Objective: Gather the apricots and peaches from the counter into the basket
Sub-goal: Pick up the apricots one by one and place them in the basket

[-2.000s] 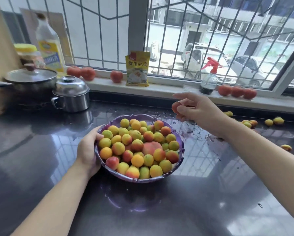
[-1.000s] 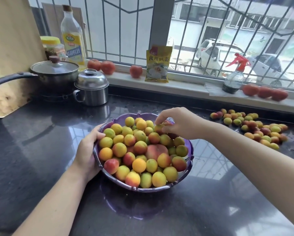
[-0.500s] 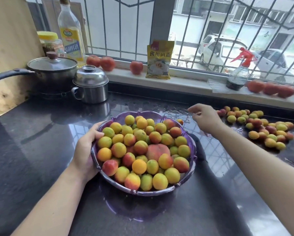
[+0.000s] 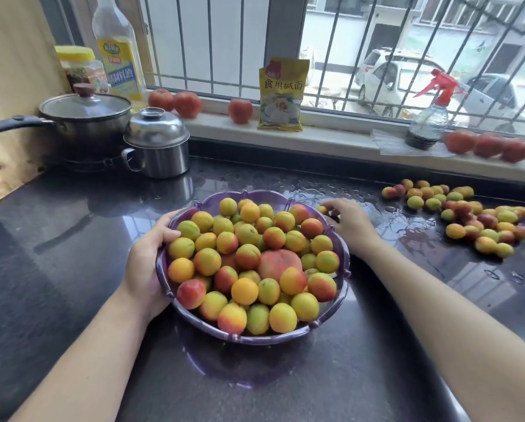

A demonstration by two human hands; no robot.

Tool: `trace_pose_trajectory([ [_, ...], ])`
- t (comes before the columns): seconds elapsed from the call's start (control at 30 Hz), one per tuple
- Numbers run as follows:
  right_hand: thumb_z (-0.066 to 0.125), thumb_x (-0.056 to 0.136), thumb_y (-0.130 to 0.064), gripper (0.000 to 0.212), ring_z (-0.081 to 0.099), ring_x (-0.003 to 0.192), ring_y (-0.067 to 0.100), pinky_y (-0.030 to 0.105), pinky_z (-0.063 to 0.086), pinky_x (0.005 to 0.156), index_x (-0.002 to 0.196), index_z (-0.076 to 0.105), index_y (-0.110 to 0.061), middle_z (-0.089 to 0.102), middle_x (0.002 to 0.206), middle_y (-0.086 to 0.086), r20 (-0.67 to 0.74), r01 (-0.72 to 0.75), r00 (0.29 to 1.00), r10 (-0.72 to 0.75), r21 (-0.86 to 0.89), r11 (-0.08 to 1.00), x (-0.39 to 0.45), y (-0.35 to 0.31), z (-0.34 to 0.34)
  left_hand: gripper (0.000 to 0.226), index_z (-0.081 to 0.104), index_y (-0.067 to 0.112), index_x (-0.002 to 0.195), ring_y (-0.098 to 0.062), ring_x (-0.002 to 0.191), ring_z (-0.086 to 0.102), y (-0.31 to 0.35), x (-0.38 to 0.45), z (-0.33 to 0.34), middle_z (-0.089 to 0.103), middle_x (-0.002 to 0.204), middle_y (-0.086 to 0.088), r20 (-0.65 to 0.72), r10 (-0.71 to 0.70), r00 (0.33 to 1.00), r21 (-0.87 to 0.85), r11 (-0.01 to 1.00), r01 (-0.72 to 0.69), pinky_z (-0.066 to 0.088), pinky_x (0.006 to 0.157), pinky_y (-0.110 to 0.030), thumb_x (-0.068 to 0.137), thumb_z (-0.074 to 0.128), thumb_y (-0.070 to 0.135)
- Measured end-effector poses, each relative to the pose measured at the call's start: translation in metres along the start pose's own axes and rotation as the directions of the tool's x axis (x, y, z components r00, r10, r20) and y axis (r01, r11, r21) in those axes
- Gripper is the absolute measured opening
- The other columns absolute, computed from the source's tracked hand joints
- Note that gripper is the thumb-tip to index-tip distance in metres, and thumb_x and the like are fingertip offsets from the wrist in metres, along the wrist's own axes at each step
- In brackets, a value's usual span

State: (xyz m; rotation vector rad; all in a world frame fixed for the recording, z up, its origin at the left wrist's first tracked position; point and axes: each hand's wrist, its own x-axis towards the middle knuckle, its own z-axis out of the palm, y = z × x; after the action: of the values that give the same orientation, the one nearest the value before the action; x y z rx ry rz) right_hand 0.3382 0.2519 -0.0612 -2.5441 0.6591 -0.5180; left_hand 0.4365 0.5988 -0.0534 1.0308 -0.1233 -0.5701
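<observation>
Purple basket (image 4: 256, 336) sits mid-desk, heaped with apricots (image 4: 246, 260); one larger pink peach (image 4: 278, 263) lies among them, right of centre. Left hand (image 4: 147, 263) grips the basket's left rim, fingers curled over the edge, thumb side against the outer wall. Right hand (image 4: 351, 222) is down on the desk (image 4: 72, 254) just beyond the basket's far right rim, fingers bent around a small loose apricot (image 4: 322, 209) at its fingertips; whether the fruit is actually pinched or only touched, cannot tell. A scattered cluster of fruit (image 4: 468, 217) remains on the desk, well to the right of the basket, close to the back wall. The desk surface is dark, glossy and wet around that cluster and behind the basket. Back left: lidded dark pan (image 4: 86, 115) with a long handle, and a small steel lidded pot (image 4: 157, 144) just beside it. Behind those, an oil bottle (image 4: 116, 53) and a yellow-capped jar (image 4: 80, 68). On the windowsill (image 4: 331, 138): three tomatoes (image 4: 188, 104) at left, a yellow packet (image 4: 282, 94) standing upright, a spray bottle (image 4: 428, 120) with red trigger, and three more tomatoes at far right.
</observation>
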Motion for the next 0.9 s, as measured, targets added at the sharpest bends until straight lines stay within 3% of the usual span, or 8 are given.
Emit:
trace_pose_trajectory([
  [0.13, 0.08, 0.085, -0.019, 0.021, 0.069, 0.087, 0.014, 0.034, 0.054, 0.085, 0.101, 0.066, -0.018, 0.073, 0.096, 0.0, -0.087, -0.143, 0.98, 0.176, 0.301, 0.943, -0.004, 0.004, -0.006, 0.048, 0.065, 0.012, 0.136, -0.039, 0.12, 0.068, 0.0, 0.0, 0.002, 0.072, 0.126, -0.019, 0.005, 0.01, 1.0, 0.002, 1.0, -0.01, 0.052, 0.106, -0.058, 0.098, 0.037, 0.012],
  [0.3, 0.072, 0.092, -0.008, 0.034, 0.064, 0.079, 0.02, 0.032, 0.055, 0.077, 0.124, 0.063, -0.012, 0.071, 0.096, 0.011, -0.036, -0.14, 0.978, 0.205, 0.615, 0.776, -0.016, -0.013, -0.034, 0.049, 0.063, 0.009, 0.139, -0.038, 0.119, 0.068, 0.0, -0.001, 0.001, 0.072, 0.126, -0.02, 0.023, 0.019, 1.0, 0.006, 1.0, -0.019, 0.051, 0.109, -0.058, 0.098, 0.037, 0.011],
  [0.43, 0.075, 0.089, -0.011, 0.029, 0.067, 0.079, 0.012, 0.031, 0.057, 0.076, 0.116, 0.073, -0.023, 0.073, 0.095, 0.007, 0.058, -0.096, 0.995, 0.077, 0.557, 0.825, -0.027, -0.046, -0.069, 0.045, 0.069, 0.012, 0.13, -0.036, 0.117, 0.07, -0.002, -0.001, 0.002, 0.073, 0.124, -0.019, 0.027, 0.035, 0.999, -0.003, 0.999, -0.035, 0.054, 0.104, -0.055, 0.098, 0.037, 0.011],
  [0.57, 0.069, 0.096, -0.02, 0.02, 0.073, 0.091, 0.016, 0.032, 0.059, 0.089, 0.115, 0.073, -0.023, 0.076, 0.105, 0.009, 0.185, -0.096, 0.982, -0.032, 0.64, 0.762, -0.035, -0.091, -0.086, 0.043, 0.071, 0.015, 0.125, -0.034, 0.114, 0.072, -0.004, 0.0, 0.0, 0.075, 0.121, -0.016, 0.025, 0.05, 0.998, -0.007, 0.999, -0.049, 0.055, 0.1, -0.053, 0.097, 0.038, 0.014],
  [0.73, 0.071, 0.092, -0.017, 0.024, 0.072, 0.09, 0.006, 0.034, 0.059, 0.087, 0.109, 0.075, -0.032, 0.075, 0.097, -0.011, 0.203, 0.153, 0.951, -0.232, 0.341, 0.927, -0.044, -0.137, -0.07, 0.045, 0.068, 0.013, 0.131, -0.035, 0.115, 0.072, -0.003, 0.0, -0.001, 0.074, 0.123, -0.018, 0.035, 0.057, 0.998, 0.003, 0.998, -0.057, 0.056, 0.102, -0.054, 0.094, 0.043, 0.017],
  [0.9, 0.073, 0.086, -0.015, 0.026, 0.065, 0.099, 0.008, 0.032, 0.054, 0.092, 0.102, 0.075, -0.035, 0.072, 0.102, -0.012, 0.236, 0.251, 0.926, -0.294, 0.195, 0.948, -0.048, -0.156, -0.049, 0.045, 0.069, 0.013, 0.132, -0.034, 0.113, 0.073, -0.003, 0.001, -0.001, 0.074, 0.124, -0.019, 0.038, 0.048, 0.998, 0.016, 0.999, -0.048, 0.058, 0.1, -0.053, 0.094, 0.043, 0.016],
])
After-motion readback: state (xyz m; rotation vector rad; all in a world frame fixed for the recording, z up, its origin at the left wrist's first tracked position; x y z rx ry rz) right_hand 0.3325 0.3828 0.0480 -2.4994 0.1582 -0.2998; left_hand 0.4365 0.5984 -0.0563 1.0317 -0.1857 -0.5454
